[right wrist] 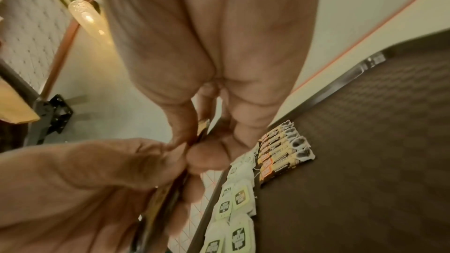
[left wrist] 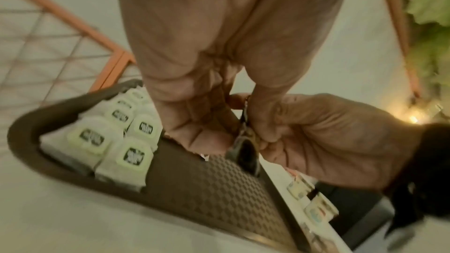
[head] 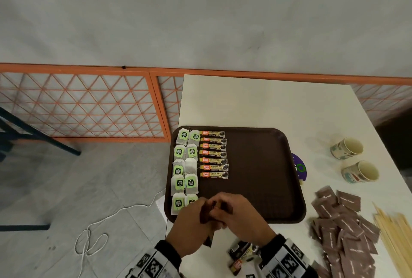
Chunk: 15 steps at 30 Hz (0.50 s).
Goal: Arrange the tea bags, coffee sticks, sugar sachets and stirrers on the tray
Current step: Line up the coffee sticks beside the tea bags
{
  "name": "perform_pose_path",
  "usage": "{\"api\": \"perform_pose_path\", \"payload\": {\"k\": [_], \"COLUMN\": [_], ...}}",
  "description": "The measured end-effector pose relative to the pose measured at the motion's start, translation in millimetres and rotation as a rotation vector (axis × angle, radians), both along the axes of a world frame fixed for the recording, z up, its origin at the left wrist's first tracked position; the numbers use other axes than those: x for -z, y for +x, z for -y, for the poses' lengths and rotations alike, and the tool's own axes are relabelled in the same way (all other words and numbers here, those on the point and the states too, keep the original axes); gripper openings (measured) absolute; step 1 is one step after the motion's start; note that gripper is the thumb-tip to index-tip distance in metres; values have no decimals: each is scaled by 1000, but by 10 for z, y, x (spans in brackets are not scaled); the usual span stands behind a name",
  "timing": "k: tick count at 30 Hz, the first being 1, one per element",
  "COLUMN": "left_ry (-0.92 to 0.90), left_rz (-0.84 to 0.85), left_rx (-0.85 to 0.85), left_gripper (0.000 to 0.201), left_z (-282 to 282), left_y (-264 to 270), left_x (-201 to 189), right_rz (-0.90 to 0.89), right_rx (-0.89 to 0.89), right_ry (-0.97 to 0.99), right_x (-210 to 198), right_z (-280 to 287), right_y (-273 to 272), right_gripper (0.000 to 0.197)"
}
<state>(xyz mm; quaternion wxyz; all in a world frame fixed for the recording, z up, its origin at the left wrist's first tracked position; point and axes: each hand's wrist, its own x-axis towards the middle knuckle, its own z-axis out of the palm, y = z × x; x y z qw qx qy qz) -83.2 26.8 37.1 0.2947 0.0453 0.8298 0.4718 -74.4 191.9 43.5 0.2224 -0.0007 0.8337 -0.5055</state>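
My head cam: high above, looking down and forward over bench (head: pixel 256 104) and tray (head: pixel 263 166). My left wrist cam: very close, along left hand (left wrist: pixel 194 76). Right wrist cam: same, along right hand (right wrist: pixel 209 55). All three share tray's tea bags (head: pixel 185 166).

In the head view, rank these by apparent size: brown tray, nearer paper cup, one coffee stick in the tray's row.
1. Brown tray, by far the largest.
2. Nearer paper cup.
3. Coffee stick, smallest, though about as long as the cup is wide.

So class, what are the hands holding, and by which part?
Both hands, left and right, pinch a strip of coffee sticks near its top end; the rest hangs below.
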Motion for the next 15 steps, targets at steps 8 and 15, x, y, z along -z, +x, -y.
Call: {"api": "perform_pose_path", "payload": {"k": [8,15], "left_ry": [591,573], "left_rz": [541,609], "left_rx": [-736,-912], "left_gripper": [14,17], "left_z": [-157,-27], "left_y": [18,-4], "left_x": [-22,128], "right_rz": [194,82], "right_rx": [253,277], "right_ry": [-168,-41], "right_x": [45,182], "right_z": [55,-48], "right_y": [172,-33], "right_gripper": [10,7]}}
